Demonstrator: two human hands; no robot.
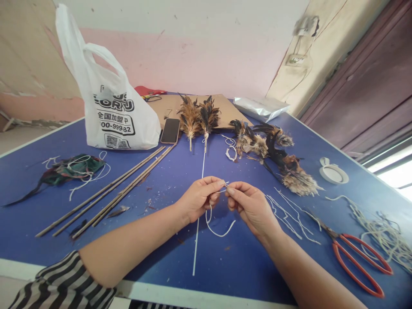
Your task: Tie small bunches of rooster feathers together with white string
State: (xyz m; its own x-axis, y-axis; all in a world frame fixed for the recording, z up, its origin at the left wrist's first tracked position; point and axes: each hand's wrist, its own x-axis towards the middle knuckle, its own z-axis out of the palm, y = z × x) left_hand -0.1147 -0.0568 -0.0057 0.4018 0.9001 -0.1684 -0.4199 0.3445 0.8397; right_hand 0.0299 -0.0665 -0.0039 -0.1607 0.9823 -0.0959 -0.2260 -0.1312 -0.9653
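Note:
My left hand (206, 194) and my right hand (246, 201) meet over the middle of the blue table, fingertips nearly touching. Both pinch a thin white string (222, 235), whose loose end hangs in a curve below my left fingers. Whether it is knotted between the fingertips is too small to tell. Beyond my hands lie two feather bundles (190, 118) on short sticks, one with white string tied round its stem. To the right of my right hand are several cut lengths of white string (289, 214).
Scissors with red handles (360, 257) and a heap of string (376, 227) lie right. Loose feather clumps (289, 167) and a white round dish (334, 173) are behind them. Thin sticks (106, 189), a phone (170, 131), a plastic bag (122, 103) and a dark green bundle (79, 167) are left.

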